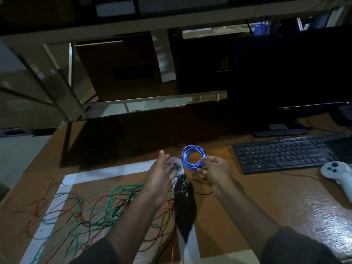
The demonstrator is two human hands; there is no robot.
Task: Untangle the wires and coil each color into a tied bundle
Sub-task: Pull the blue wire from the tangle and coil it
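Presently: brown wooden desk (247, 197), glossy sheen at right, white tape strips (106, 171) marking rectangle. Blue wire coil (192, 157): thin, round multi-loop bundle, raised above desk at centre. Right hand (213, 168) pinches coil's lower right edge, fingers curled round strands. Left hand (160, 174) just beside coil, not touching; fingers straight, held apart, palm facing right. Green, red, black wires (91, 206) lie tangled in loose loops on desk, lower left. Black keyboard (282, 155), white controller (337, 172) at right.
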